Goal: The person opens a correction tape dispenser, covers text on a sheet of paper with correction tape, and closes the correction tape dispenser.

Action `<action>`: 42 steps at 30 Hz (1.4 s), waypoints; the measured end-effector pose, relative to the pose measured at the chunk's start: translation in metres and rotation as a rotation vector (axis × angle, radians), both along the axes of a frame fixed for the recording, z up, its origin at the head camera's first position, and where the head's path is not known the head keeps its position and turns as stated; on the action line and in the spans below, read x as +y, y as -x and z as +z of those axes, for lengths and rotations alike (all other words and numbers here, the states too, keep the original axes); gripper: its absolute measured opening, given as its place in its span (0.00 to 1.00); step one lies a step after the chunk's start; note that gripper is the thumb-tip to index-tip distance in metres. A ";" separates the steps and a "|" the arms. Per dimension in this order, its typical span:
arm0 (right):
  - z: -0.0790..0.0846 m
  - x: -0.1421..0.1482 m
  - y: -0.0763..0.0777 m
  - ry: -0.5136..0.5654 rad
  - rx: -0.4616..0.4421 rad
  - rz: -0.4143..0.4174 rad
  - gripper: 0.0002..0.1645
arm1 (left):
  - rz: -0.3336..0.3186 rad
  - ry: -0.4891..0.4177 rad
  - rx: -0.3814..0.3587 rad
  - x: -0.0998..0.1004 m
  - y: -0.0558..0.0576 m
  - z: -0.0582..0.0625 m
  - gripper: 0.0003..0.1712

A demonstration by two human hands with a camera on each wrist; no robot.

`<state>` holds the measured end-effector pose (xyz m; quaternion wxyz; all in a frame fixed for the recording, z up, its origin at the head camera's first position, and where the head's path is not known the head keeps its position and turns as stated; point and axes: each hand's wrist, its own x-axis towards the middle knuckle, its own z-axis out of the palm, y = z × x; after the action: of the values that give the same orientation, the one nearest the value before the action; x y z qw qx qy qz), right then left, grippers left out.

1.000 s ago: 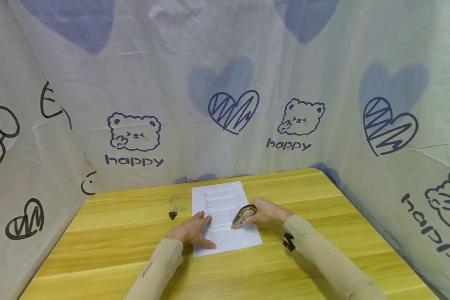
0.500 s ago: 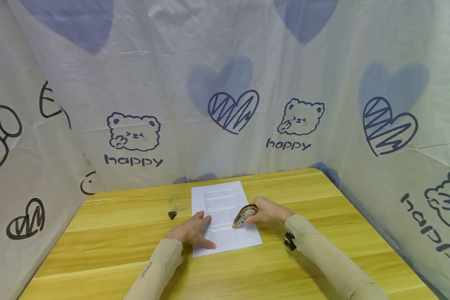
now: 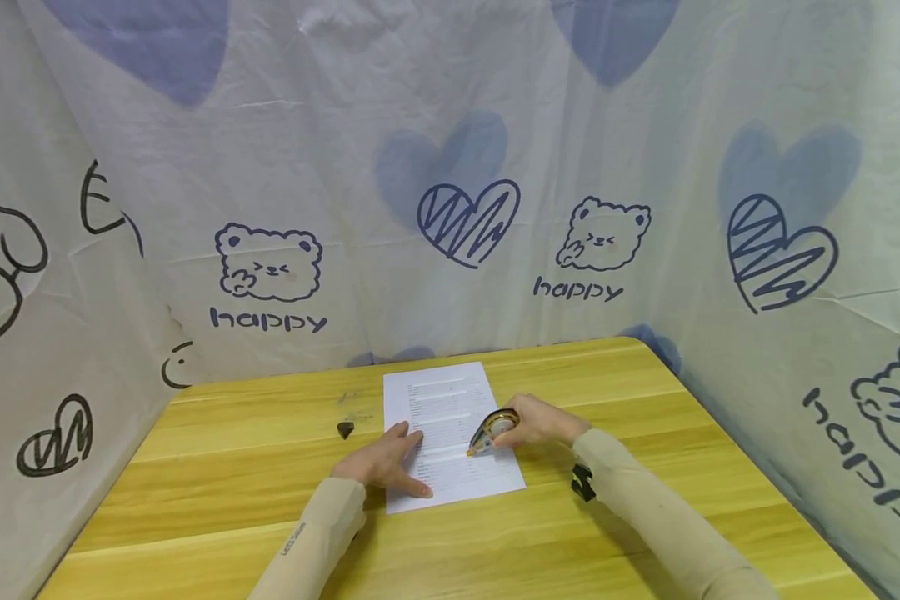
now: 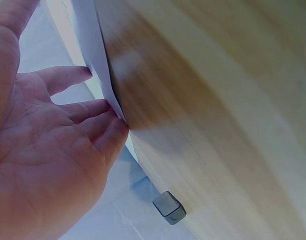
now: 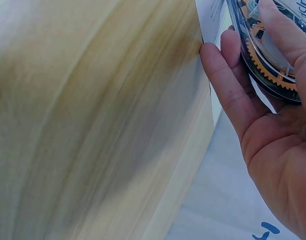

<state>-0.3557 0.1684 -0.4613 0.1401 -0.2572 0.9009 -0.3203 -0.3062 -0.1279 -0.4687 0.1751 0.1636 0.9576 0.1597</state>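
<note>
A printed sheet of paper (image 3: 435, 408) lies on the wooden table, lines of text running down it. My left hand (image 3: 381, 461) rests on its left edge with fingers spread; in the left wrist view the fingertips (image 4: 120, 125) touch the paper's edge. My right hand (image 3: 536, 421) grips a correction tape dispenser (image 3: 487, 430) with a clear case, and its orange tip meets the sheet right of centre. Orange gear teeth (image 5: 265, 62) show through the case in the right wrist view, with the thumb across its side.
A small black cap-like piece (image 3: 345, 429) lies left of the paper, near some dark marks on the table (image 3: 270, 450). Printed fabric curtains (image 3: 360, 250) hang behind and along both sides.
The right hand and the correction tape have slid slightly to the right along the sheet. The left hand and the paper have stayed where they were.
</note>
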 end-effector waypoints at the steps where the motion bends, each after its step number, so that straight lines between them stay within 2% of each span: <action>1: -0.001 0.001 0.000 -0.005 0.005 -0.003 0.12 | -0.002 0.001 0.001 0.000 0.000 0.000 0.60; 11: 0.001 0.004 -0.001 0.000 -0.011 -0.025 0.12 | 0.007 -0.010 -0.004 0.001 -0.001 0.002 0.60; 26: 0.001 0.010 0.000 0.005 -0.032 -0.020 0.11 | -0.014 -0.014 -0.001 0.000 -0.001 -0.001 0.60; 38: 0.001 0.014 0.001 -0.002 -0.034 -0.034 0.11 | 0.006 -0.022 -0.009 -0.001 -0.001 -0.001 0.60; 42: 0.001 0.015 0.001 -0.007 -0.035 -0.039 0.11 | -0.006 -0.021 -0.003 0.000 -0.001 -0.002 0.60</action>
<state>-0.3568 0.1830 -0.4601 0.1506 -0.2333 0.9042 -0.3245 -0.3052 -0.1281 -0.4703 0.1754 0.1680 0.9552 0.1693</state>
